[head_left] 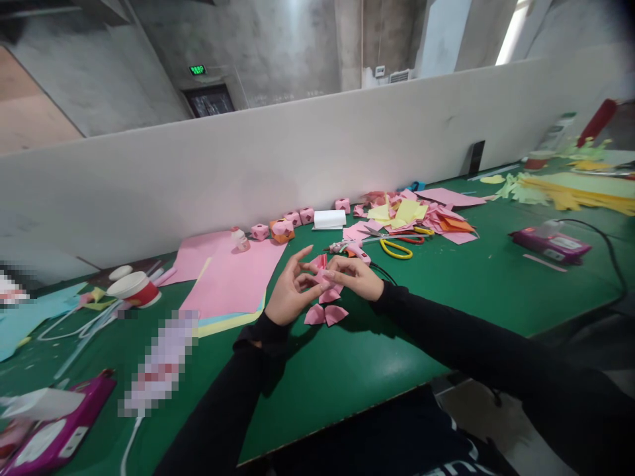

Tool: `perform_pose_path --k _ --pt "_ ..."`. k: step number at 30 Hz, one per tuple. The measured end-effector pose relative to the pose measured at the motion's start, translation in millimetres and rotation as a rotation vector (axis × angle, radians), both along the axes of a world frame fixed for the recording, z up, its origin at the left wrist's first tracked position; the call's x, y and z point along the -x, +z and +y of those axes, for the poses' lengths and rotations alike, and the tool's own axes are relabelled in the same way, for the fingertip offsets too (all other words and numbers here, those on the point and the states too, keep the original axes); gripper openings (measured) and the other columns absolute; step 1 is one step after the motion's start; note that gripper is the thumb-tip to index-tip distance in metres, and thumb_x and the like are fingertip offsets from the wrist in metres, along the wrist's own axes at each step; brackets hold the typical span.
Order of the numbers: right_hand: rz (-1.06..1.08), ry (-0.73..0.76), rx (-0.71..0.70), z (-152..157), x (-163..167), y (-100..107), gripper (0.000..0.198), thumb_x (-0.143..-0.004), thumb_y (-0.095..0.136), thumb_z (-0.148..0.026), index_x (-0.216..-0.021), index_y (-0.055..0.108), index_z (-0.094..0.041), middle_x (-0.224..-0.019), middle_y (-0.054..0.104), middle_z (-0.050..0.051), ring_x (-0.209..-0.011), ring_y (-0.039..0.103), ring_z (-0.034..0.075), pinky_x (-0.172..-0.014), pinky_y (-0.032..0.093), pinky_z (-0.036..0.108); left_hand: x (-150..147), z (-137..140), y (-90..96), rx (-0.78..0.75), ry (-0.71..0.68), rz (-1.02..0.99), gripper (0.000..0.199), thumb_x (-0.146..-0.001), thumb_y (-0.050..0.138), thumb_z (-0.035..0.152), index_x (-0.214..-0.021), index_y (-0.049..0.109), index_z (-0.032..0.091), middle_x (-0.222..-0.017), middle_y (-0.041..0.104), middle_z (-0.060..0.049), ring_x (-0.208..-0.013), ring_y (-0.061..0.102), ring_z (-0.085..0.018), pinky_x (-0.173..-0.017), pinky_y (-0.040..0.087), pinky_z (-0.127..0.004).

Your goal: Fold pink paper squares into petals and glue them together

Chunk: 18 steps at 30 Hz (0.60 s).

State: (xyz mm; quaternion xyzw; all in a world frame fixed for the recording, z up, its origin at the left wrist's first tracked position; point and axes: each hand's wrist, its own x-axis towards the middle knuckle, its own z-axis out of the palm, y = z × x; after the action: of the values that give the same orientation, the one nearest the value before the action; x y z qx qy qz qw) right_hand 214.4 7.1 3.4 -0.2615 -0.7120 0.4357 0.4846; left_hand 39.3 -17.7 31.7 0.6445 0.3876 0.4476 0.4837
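We look across a white partition rising behind a long green table. Towards us lie large pink paper sheets, overlapping, with blue and yellow edges showing beneath. Right of centre, against the partition, we find a heap of paper scraps, mostly pink, with yellow and orange among them. A magenta power strip sits at the near left corner and another well to the right.

Centrally, two bare hands in black sleeves meet over the table. The left hand is curled, fingers spread, thumb and fingertips pinching a small piece of pink paper; the right hand pinches it from the other side, fingers bent.

Left of the sheets stands a red-and-white paper cup. Just beyond the hands we notice yellow-handled scissors and a pink glue gun. Folded paper blocks line up near the partition.

Smallest, the folded pink piece is between both hands' fingertips, partly hidden; just below it, two petal-shaped pieces rest on the table.
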Motion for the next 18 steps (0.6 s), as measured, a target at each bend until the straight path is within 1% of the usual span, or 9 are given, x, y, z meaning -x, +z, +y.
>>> perform_pose_path --k 4,6,8,10,11,13,18 --pt "0.122 -0.011 0.227 3 10 -10 0.038 -0.071 0.065 -0.052 -0.062 0.058 -0.016 -0.059 0.053 -0.002 -0.057 0.048 0.01 -0.057 0.04 0.025 1 6 -5.4 0.133 0.058 -0.094 0.075 -0.058 0.079 0.021 -0.124 0.045 0.017 -0.085 0.058 0.0 -0.073 0.058 -0.009 -0.071 0.05 -0.023" --pt "0.202 -0.012 0.398 4 14 -15 0.036 -0.066 0.07 -0.049 -0.059 0.057 -0.016 -0.054 0.049 -0.004 -0.051 0.045 0.009 -0.052 0.038 0.023 -1 8 -8.4 0.221 0.089 -0.177 0.068 -0.057 0.079 0.021 -0.118 0.049 0.016 -0.082 0.06 0.0 -0.074 0.061 -0.01 -0.071 0.05 -0.025" --pt "0.309 -0.017 0.59 5 17 -19 0.032 -0.062 0.074 -0.043 -0.06 0.058 -0.016 -0.054 0.052 -0.003 -0.05 0.046 0.009 -0.049 0.039 0.023 -4 8 -10.7 0.312 0.113 -0.262 0.058 -0.06 0.078 0.021 -0.111 0.052 0.015 -0.082 0.063 -0.002 -0.074 0.062 -0.011 -0.071 0.052 -0.026" --pt "0.392 -0.02 0.717 6 20 -21 0.025 -0.059 0.075 -0.037 -0.064 0.062 -0.016 -0.059 0.057 -0.001 -0.052 0.051 0.01 -0.049 0.041 0.023 -7 8 -12.3 0.371 0.12 -0.323 0.05 -0.062 0.077 0.021 -0.106 0.054 0.015 -0.082 0.065 -0.003 -0.072 0.064 -0.012 -0.07 0.052 -0.026" --pt "0.417 -0.023 0.747 6 21 -21 0.023 -0.058 0.075 -0.035 -0.066 0.063 -0.016 -0.061 0.059 0.0 -0.053 0.052 0.011 -0.05 0.042 0.023 -8 8 -13.1 0.39 0.116 -0.339 0.048 -0.062 0.077 0.021 -0.105 0.055 0.015 -0.081 0.066 -0.003 -0.071 0.064 -0.012 -0.069 0.052 -0.026" --pt "0.443 -0.037 0.759 7 21 -22 0.021 -0.057 0.075 -0.033 -0.065 0.064 -0.016 -0.061 0.06 0.0 -0.053 0.051 0.011 -0.049 0.042 0.023 -9 8 -14.4 0.423 0.107 -0.353 0.046 -0.064 0.077 0.022 -0.104 0.056 0.015 -0.08 0.067 -0.003 -0.069 0.064 -0.011 -0.067 0.052 -0.025" --pt "0.435 -0.065 0.697 7 22 -23 0.026 -0.054 0.077 -0.036 -0.059 0.062 -0.016 -0.057 0.057 -0.001 -0.054 0.049 0.009 -0.051 0.041 0.022 -9 9 -16.8 0.484 0.133 -0.384 0.043 -0.063 0.078 0.023 -0.1 0.058 0.015 -0.079 0.067 -0.001 -0.066 0.063 -0.009 -0.064 0.051 -0.022"
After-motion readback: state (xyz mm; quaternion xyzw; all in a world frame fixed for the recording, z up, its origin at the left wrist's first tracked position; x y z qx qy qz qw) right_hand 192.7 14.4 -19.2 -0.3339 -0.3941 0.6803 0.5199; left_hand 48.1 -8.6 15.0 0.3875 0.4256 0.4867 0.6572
